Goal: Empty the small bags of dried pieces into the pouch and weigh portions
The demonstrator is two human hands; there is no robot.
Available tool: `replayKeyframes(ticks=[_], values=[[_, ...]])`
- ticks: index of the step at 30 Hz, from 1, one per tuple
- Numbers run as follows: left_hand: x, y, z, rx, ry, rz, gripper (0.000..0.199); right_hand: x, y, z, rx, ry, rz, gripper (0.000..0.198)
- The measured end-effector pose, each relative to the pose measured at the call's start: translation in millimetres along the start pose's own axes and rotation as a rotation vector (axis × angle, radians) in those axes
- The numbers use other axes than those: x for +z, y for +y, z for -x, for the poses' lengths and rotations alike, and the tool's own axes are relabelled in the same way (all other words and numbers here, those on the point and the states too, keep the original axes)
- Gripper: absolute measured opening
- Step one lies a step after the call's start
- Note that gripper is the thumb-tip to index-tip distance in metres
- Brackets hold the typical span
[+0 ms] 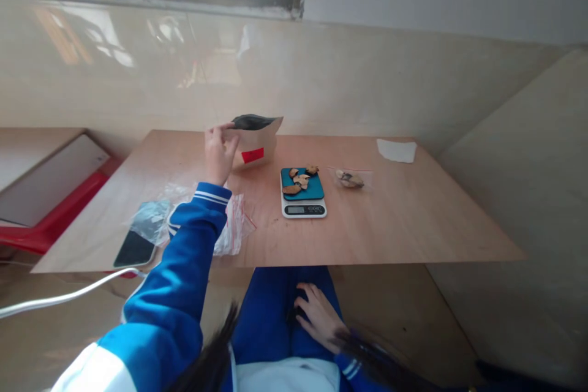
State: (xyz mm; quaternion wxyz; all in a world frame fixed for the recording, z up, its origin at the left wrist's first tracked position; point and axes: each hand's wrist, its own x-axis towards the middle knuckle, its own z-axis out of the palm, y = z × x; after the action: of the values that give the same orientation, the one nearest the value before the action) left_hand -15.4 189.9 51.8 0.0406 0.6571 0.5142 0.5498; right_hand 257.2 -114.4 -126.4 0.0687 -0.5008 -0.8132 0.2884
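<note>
My left hand pinches the top left edge of a brown paper pouch, which has a dark lining and a red label. The pouch stands with its mouth open near the table's far edge. To its right lies a white kitchen scale with a teal platform. Several dried brown pieces rest on that platform; their kind is unclear. Beside the scale is a small clear zip bag with similar pieces inside. Below the table edge, my right hand rests on my lap, fingers spread, holding nothing.
A stack of clear zip bags with red edges lies under my left forearm. A dark phone sits at the front left, partly under clear plastic, near a white cable. A white paper scrap lies at the back right.
</note>
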Motion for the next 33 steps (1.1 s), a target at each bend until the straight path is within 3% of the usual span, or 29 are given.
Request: replayKeyframes(ticks=[4, 8, 12, 14, 17, 21, 24, 29, 31, 33], values=[[-1, -19, -19, 0.033, -0.103, 0.015, 0.053, -18, -6, -3, 0.0, -0.001, -0.082, 0.017], [-6, -30, -20, 0.076, -0.181, -0.009, 0.073, -70, -18, -4, -0.042, 0.067, -0.296, 0.011], [-9, -39, -12, 0.044, -0.236, -0.026, 0.089, -143, -12, -27, -0.05, 0.387, -0.434, 0.015], [-9, -43, -7, 0.027, -0.227, -0.025, 0.093, -173, 6, -57, -0.045, 0.613, -0.372, 0.018], [-11, -46, 0, 0.012, -0.196, -0.002, 0.093, -197, 44, -113, -0.046, 0.774, -0.326, 0.021], [-18, -40, 12, 0.014, -0.198, -0.012, 0.091, -201, 79, -169, -0.01, 0.732, -0.256, 0.019], [-29, -30, 26, 0.034, -0.193, -0.065, 0.083, -200, 81, -174, -0.027, 0.757, -0.253, 0.019], [-56, -13, 74, -0.046, -0.227, -0.127, 0.051, -183, 66, -119, 0.006, 0.912, -0.286, 0.038], [-64, -9, 103, -0.106, -0.285, -0.147, 0.03, -162, 56, -87, 0.084, 0.925, -0.441, 0.039], [-66, -8, 133, -0.117, -0.333, -0.184, 0.025, -136, 43, -59, 0.172, 0.887, -0.549, 0.04]])
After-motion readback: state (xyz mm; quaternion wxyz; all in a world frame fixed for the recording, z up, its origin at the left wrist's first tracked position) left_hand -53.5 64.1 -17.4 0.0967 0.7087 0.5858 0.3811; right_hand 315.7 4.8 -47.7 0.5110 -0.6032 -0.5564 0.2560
